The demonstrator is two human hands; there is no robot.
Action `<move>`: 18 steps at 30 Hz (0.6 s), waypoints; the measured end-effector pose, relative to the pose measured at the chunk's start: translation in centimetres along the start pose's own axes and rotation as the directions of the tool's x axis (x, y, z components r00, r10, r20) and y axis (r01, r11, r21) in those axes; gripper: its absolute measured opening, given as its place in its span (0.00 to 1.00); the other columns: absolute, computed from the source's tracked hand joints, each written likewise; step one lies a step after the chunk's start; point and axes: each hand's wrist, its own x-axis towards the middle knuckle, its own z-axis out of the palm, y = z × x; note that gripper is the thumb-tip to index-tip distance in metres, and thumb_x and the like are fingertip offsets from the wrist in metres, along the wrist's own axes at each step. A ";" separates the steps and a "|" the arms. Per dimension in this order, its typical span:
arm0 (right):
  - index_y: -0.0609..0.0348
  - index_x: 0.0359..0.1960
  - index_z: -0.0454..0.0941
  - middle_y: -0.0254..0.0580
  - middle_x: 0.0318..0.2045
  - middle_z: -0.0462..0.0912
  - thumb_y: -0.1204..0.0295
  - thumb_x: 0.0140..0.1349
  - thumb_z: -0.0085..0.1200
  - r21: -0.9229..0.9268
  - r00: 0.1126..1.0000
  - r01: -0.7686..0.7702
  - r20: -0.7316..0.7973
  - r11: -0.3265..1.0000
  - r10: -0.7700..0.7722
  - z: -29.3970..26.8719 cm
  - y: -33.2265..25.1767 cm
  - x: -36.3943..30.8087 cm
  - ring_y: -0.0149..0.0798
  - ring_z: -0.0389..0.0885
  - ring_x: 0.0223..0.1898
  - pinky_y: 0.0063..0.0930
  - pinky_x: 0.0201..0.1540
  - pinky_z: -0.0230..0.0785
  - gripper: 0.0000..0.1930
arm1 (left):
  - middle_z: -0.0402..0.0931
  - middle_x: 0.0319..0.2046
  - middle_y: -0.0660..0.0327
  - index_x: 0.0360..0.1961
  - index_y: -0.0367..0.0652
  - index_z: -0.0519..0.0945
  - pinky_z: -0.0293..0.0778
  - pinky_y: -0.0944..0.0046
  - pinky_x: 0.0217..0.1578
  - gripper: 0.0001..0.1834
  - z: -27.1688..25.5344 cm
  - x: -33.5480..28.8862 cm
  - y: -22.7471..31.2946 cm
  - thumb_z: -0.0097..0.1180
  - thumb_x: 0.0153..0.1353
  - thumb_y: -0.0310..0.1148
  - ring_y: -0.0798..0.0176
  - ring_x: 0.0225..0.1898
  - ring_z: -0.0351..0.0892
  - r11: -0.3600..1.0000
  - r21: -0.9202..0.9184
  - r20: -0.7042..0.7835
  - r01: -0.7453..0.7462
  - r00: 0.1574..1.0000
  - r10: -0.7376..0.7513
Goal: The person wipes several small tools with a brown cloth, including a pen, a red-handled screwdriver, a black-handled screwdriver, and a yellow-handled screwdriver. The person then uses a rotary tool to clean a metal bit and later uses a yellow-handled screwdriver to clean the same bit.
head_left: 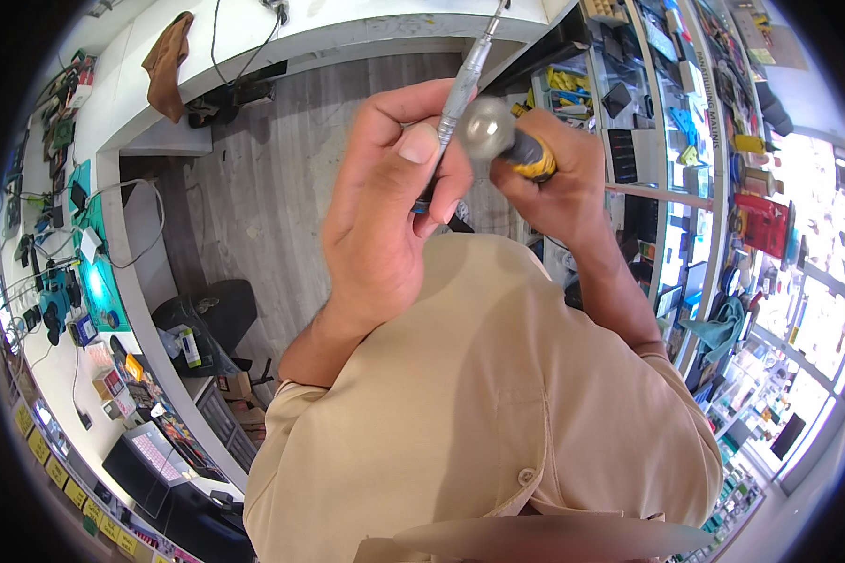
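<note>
My left hand [371, 220] is raised in front of my chest, its thumb and fingers closed round a slim silver precision screwdriver [462, 94]. The screwdriver slants upward, its thin tip at the top and its dark lower end among my fingers. Close by on the right, my right hand [561, 178] grips a tool with a yellow-and-black handle [535, 158]. Its rounded, shiny metal head [487, 129] is smeared by motion and sits right beside the screwdriver. Whether the two tools touch, I cannot tell.
A white workbench [84, 380] with cables, tools and a laptop [155, 455] runs along the left. Another white counter [319, 28] crosses the far side, with a brown cloth [167, 66] over it. Glass shelves [667, 178] of goods line the right. A black chair [207, 314] stands at left.
</note>
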 end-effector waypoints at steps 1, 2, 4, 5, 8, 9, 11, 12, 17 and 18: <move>0.56 0.34 0.81 0.41 0.25 0.80 0.75 0.50 0.71 -0.013 0.998 0.055 0.018 0.998 -0.055 0.0 0.1 0.0 0.43 0.79 0.25 0.32 0.30 0.73 0.11 | 0.65 0.22 0.68 0.65 0.28 0.70 0.54 0.73 0.30 0.27 0.1 -0.1 0.0 0.42 0.78 0.42 0.75 0.27 0.59 1.000 -0.004 -0.006 0.026 1.000 -0.026; 0.56 0.34 0.81 0.41 0.25 0.80 0.75 0.49 0.71 -0.017 0.999 0.052 0.016 0.999 -0.051 0.0 0.2 0.0 0.44 0.79 0.25 0.32 0.30 0.74 0.11 | 0.66 0.23 0.68 0.65 0.28 0.70 0.54 0.73 0.30 0.27 0.2 -0.2 -0.1 0.42 0.77 0.41 0.75 0.27 0.59 1.000 -0.004 -0.007 0.020 1.000 -0.020; 0.56 0.34 0.81 0.41 0.26 0.81 0.75 0.49 0.71 -0.035 0.999 0.049 0.012 0.998 -0.048 0.0 0.3 0.0 0.46 0.80 0.26 0.33 0.30 0.74 0.12 | 0.66 0.23 0.68 0.65 0.27 0.70 0.53 0.73 0.31 0.27 0.4 -0.3 -0.2 0.42 0.77 0.41 0.76 0.27 0.59 1.000 -0.005 -0.009 0.006 1.000 -0.006; 0.56 0.34 0.81 0.41 0.26 0.81 0.75 0.49 0.71 -0.033 0.997 0.075 0.011 0.997 -0.074 -0.1 0.3 0.0 0.46 0.80 0.26 0.33 0.30 0.74 0.12 | 0.68 0.25 0.67 0.65 0.29 0.70 0.53 0.74 0.29 0.26 0.4 -0.3 -0.3 0.42 0.78 0.41 0.76 0.27 0.59 1.000 -0.017 -0.003 -0.001 1.000 0.001; 0.56 0.34 0.81 0.42 0.27 0.81 0.75 0.48 0.72 -0.046 0.994 0.109 0.005 0.993 -0.109 -0.2 0.2 -0.1 0.46 0.80 0.26 0.34 0.30 0.74 0.13 | 0.72 0.28 0.66 0.64 0.33 0.72 0.54 0.74 0.27 0.25 0.2 -0.4 -0.4 0.42 0.79 0.42 0.78 0.27 0.59 0.998 -0.064 0.015 -0.005 1.000 0.006; 0.56 0.34 0.81 0.42 0.27 0.81 0.75 0.48 0.73 -0.044 0.997 0.083 0.002 0.996 -0.083 -0.3 0.1 -0.2 0.47 0.80 0.26 0.34 0.30 0.74 0.13 | 0.72 0.29 0.66 0.64 0.33 0.72 0.54 0.74 0.27 0.25 0.0 -0.4 -0.3 0.42 0.78 0.42 0.77 0.28 0.59 0.996 -0.090 0.022 0.008 1.000 -0.006; 0.56 0.34 0.82 0.42 0.26 0.81 0.75 0.47 0.73 -0.063 0.998 0.057 -0.005 0.996 -0.057 -0.4 -0.1 -0.3 0.47 0.80 0.26 0.34 0.30 0.74 0.13 | 0.70 0.27 0.67 0.65 0.30 0.70 0.54 0.74 0.28 0.26 -0.1 -0.5 -0.1 0.41 0.77 0.41 0.77 0.27 0.58 0.995 -0.100 0.027 0.019 1.000 -0.016; 0.55 0.34 0.82 0.42 0.26 0.81 0.75 0.47 0.73 -0.083 0.998 0.055 -0.008 0.995 -0.056 -0.4 -0.2 -0.4 0.47 0.80 0.26 0.35 0.30 0.74 0.13 | 0.68 0.25 0.68 0.66 0.28 0.69 0.54 0.74 0.29 0.27 -0.1 -0.6 0.0 0.41 0.77 0.40 0.76 0.26 0.58 0.996 -0.083 0.025 0.017 1.000 -0.015; 0.55 0.34 0.82 0.43 0.26 0.82 0.76 0.46 0.73 -0.110 0.996 0.080 -0.021 0.991 -0.082 -0.4 -0.6 -0.5 0.47 0.81 0.26 0.36 0.31 0.74 0.14 | 0.65 0.23 0.69 0.67 0.25 0.67 0.54 0.74 0.30 0.28 0.4 -0.9 0.3 0.40 0.76 0.38 0.76 0.25 0.57 0.993 -0.115 -0.007 0.015 1.000 -0.016; 0.55 0.34 0.82 0.43 0.27 0.82 0.76 0.46 0.73 -0.127 0.998 0.051 -0.026 0.991 -0.055 -0.4 -0.6 -0.5 0.48 0.81 0.27 0.36 0.31 0.74 0.14 | 0.65 0.23 0.69 0.67 0.25 0.67 0.54 0.74 0.30 0.28 0.4 -0.9 0.4 0.40 0.76 0.38 0.76 0.25 0.57 0.995 -0.098 0.007 0.012 1.000 -0.011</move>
